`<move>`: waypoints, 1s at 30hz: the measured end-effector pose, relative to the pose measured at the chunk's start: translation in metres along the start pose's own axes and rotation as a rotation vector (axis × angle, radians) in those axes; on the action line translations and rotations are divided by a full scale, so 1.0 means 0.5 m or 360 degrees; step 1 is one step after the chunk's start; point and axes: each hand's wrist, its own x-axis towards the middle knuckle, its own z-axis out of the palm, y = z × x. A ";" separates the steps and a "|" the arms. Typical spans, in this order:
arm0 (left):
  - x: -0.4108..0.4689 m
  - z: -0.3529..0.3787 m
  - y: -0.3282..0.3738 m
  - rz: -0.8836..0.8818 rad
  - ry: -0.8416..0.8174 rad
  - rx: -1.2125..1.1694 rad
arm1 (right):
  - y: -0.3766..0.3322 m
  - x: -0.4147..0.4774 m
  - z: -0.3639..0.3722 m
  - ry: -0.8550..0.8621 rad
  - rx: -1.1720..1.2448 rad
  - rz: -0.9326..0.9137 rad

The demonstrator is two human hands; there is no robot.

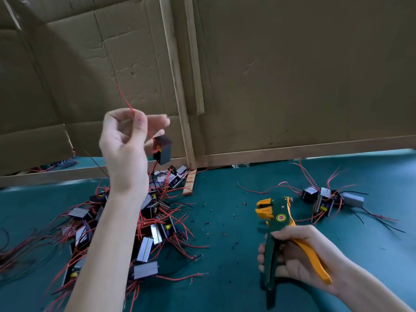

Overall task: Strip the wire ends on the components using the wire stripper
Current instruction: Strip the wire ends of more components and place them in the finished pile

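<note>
The table [225, 278] has a green cover, and cardboard [292, 75] on wooden battens [177, 86] walls its far edge. A pile [146, 221] of wired components lies at left, a smaller group [324, 199] at right. The left hand [126, 140] pinches a red wire [125, 97], its component [163, 149] dangling above the pile. The right hand [299, 255] grips the stripper [276, 219] by its handles (round sticker [281, 217], writing unreadable).

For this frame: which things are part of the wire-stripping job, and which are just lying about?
Part of the job: left hand pinching a red wire with a black component dangling from it; wire stripper gripped by the right hand; component pile; smaller component group.

Just lying about: cardboard panels; wooden strips; insulation scraps on the green mat.
</note>
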 end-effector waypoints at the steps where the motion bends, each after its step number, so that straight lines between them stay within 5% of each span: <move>1: -0.001 0.002 0.005 -0.0004 0.0008 -0.0038 | 0.001 0.000 0.001 0.0002 0.0000 -0.0009; 7: -0.056 0.057 -0.059 -0.0417 -0.0261 0.0451 | -0.001 0.006 0.000 0.0070 0.0021 -0.0083; 13: -0.152 0.103 -0.169 -0.1328 -0.0378 0.0506 | -0.015 0.008 -0.014 0.0109 0.0125 -0.0228; 17: -0.148 0.086 -0.196 -0.1536 -0.0873 0.0766 | -0.024 0.002 -0.015 0.0128 0.0162 -0.0289; 21: -0.113 0.045 -0.185 -0.1076 -0.1616 0.1468 | -0.026 -0.011 -0.007 0.0110 0.0173 -0.0323; 24: -0.118 0.035 -0.178 -0.0845 -0.1997 0.1509 | -0.024 -0.017 -0.001 0.0088 0.0177 -0.0312; 27: -0.138 0.043 -0.192 -0.0696 -0.2020 0.1299 | -0.023 -0.016 0.004 0.0109 0.0173 -0.0277; 30: -0.151 0.051 -0.211 -0.0641 -0.1700 0.1061 | -0.023 -0.015 0.004 0.0120 0.0163 -0.0278</move>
